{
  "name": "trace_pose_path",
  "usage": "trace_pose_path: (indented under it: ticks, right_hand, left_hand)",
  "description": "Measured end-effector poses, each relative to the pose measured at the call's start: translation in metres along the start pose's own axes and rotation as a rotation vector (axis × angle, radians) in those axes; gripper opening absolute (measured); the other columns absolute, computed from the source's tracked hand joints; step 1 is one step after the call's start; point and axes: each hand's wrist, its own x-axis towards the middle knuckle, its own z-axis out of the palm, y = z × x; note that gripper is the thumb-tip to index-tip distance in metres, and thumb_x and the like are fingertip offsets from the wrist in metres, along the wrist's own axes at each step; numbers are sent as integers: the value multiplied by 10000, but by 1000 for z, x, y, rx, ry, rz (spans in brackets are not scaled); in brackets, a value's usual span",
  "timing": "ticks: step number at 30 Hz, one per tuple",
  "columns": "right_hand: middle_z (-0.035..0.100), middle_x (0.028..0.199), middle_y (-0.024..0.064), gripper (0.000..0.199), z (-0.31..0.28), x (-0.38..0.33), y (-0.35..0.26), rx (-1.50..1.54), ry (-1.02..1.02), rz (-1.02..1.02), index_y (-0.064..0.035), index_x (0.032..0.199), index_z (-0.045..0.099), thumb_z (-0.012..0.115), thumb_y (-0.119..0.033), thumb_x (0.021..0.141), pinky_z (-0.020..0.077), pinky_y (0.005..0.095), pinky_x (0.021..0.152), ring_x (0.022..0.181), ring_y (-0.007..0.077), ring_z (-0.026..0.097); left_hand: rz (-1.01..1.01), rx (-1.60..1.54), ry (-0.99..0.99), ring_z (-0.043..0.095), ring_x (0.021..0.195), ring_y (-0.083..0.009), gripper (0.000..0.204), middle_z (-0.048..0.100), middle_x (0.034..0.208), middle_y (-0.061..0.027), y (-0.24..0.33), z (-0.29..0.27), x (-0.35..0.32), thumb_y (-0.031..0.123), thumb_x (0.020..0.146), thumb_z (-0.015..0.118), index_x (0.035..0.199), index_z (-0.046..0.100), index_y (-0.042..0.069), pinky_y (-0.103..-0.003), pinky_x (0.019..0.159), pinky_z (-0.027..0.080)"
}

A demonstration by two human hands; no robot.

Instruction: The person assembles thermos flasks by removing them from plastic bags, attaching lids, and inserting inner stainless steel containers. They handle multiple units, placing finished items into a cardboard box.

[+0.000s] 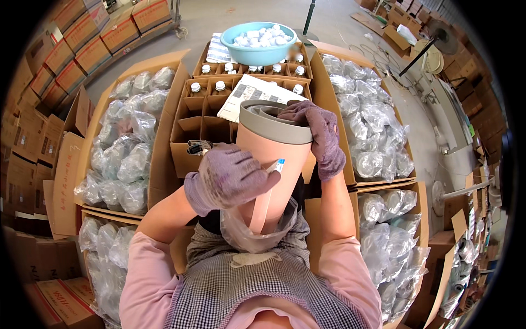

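A tall pink jug-like vessel [282,148] with a wide grey rim [274,127] leans in front of my body. A pale pink strip like a handle [264,205] runs down its side, with a small blue-and-white label near the top. Clear plastic bag film [235,233] surrounds its lower end. My right hand [324,137], in a purple glove, grips the rim, fingers inside the opening. My left hand [233,178], gloved too, is closed against the vessel's left side, its thumb by the strip; whatever its curled fingers hold is hidden.
Ahead stands a divided carton [183,129] with capped bottles and a white printed sheet [255,93]. Behind it, a light blue basin [257,54] holds small white pieces. Open cartons of plastic-wrapped items [134,159] [378,131] flank me. Stacked boxes [93,55] stand far left.
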Motion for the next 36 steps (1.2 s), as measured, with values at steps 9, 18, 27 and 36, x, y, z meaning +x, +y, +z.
trace_pose_path:
  ticks: [9, 18, 27, 36]
  right_hand:
    - [736, 968, 159, 417, 1, 0, 3, -71, -14, -20, 39, 950, 732, 403, -218, 955, 447, 420, 1019, 968, 295, 642]
    - [735, 939, 169, 340, 2, 4, 3, 5, -52, -156, 50, 870, 694, 449, -181, 915, 459, 438, 1014, 941, 305, 662]
    - [736, 932, 178, 283, 7, 8, 7, -110, -74, -255, 65, 837, 641, 482, -163, 888, 475, 440, 993, 906, 330, 672]
    - [739, 932, 178, 286, 10, 14, 14, -1, -92, -222, 59, 821, 641, 489, -174, 889, 473, 434, 991, 904, 312, 672]
  left_hand:
    - [-282, -501, 173, 530, 481, -192, 325, 524, 574, -14, -14, 15, -12, 105, 698, 839, 610, 527, 111, -332, 449, 406]
    - [99, 104, -11, 538, 547, -120, 210, 519, 634, 43, 3, -8, -7, 133, 695, 792, 697, 585, 165, -267, 445, 387]
    - [267, 215, -69, 549, 598, -122, 183, 547, 692, 20, 11, -18, -10, 148, 704, 725, 883, 707, 118, -262, 480, 410]
    - [380, 142, -145, 565, 639, -137, 253, 568, 760, -13, 10, -31, -5, 211, 669, 699, 865, 680, 52, -282, 502, 440]
